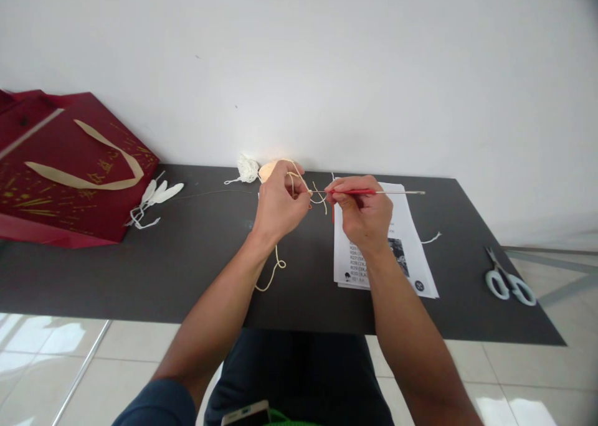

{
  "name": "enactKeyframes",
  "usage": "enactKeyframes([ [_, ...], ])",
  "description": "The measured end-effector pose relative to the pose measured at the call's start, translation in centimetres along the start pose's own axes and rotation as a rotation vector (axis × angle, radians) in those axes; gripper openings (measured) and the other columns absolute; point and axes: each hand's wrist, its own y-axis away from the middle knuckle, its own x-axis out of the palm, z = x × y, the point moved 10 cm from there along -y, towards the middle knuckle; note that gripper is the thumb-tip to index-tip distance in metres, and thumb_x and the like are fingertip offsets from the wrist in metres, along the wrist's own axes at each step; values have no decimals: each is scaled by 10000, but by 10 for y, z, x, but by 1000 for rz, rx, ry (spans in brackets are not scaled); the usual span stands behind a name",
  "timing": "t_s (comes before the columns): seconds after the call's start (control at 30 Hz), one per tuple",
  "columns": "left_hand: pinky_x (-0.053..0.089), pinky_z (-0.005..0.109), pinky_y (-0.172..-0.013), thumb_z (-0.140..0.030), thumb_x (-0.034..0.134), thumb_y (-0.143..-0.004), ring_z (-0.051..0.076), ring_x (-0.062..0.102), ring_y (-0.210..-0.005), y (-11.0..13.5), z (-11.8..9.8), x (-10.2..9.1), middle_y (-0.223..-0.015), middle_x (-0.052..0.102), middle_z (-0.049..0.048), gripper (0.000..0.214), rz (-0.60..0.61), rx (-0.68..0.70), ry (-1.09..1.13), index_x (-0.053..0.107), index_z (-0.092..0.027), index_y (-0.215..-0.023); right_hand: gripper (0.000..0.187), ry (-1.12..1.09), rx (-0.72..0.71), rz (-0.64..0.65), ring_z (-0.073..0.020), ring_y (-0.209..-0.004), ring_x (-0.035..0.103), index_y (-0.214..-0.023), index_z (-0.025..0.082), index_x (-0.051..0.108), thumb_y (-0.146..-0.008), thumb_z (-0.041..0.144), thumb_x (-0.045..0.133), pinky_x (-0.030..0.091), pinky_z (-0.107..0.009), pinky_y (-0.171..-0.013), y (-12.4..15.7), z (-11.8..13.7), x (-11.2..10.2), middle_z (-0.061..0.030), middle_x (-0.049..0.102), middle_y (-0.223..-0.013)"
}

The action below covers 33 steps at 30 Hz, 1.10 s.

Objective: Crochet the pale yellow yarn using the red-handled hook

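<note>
My right hand (369, 211) is closed around a crochet hook (359, 191) with a red handle and a metal shaft at each end. The hook lies level, its left tip reaching my left hand (281, 195). There my left fingers are pinched on cream yarn (299, 175), which also loops over them. Loose strand ends dangle between the two hands. Behind my left hand sits a pale peach ball (268, 170), partly hidden. A yarn tail (279, 265) curls on the table below my left wrist.
A white crocheted piece (247, 168) stands by the wall. Printed sheets (348, 261) lie under my right hand. Scissors (509, 284) rest near the right edge of the dark table (299, 307). At left are white crocheted pieces (161, 192) and a red gift bag (70, 195).
</note>
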Motion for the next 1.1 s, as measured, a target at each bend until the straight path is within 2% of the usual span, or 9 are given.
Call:
enactKeyframes([
  [0.17,373,250,-519,26,639,-663,108,535,-518,-3,2,9,-646,649,-37,386,195,33,-65,582,-219,-957,66,-35,65,78,-122,-699,718,-907,252,694,-928,279,750,613,-299,-660,-4,-6,0,25,784,-861],
  [0.33,411,249,-503,19,685,-636,123,584,-547,-2,6,15,-672,665,-9,402,297,-74,83,599,-209,-956,160,-227,149,107,-116,-646,694,-900,254,662,-888,325,804,582,-291,-591,-7,-21,0,37,783,-843],
  [0.53,412,240,-470,49,697,-596,112,579,-529,-1,3,20,-673,650,-4,409,346,-158,263,596,-203,-902,270,-284,196,106,-118,-633,674,-893,261,634,-855,441,831,571,-303,-592,-7,-31,0,35,766,-824],
  [0.7,411,217,-440,20,712,-595,105,595,-540,0,3,24,-689,661,-13,406,391,-158,340,582,-200,-910,316,-393,270,67,-106,-614,656,-856,263,642,-792,457,883,544,-271,-555,-6,-32,2,43,751,-798],
  [0.9,427,198,-448,-11,719,-614,90,619,-588,-1,6,27,-754,677,-34,396,400,-140,397,561,-201,-923,300,-514,410,-19,-95,-630,667,-833,268,670,-754,423,914,550,-242,-569,-1,-44,4,52,756,-795],
  [1.0,412,203,-443,-17,710,-612,79,587,-556,-3,5,25,-725,665,-40,359,371,-113,363,564,-197,-887,275,-496,374,-8,-102,-630,674,-838,264,678,-773,410,902,553,-251,-564,-2,-41,4,46,764,-798],
  [1.1,403,207,-454,-25,702,-611,68,558,-534,-5,3,21,-696,650,-46,329,322,-88,297,566,-191,-860,204,-419,254,11,-116,-645,691,-865,268,693,-824,367,867,564,-276,-583,-5,-28,2,35,778,-827],
])
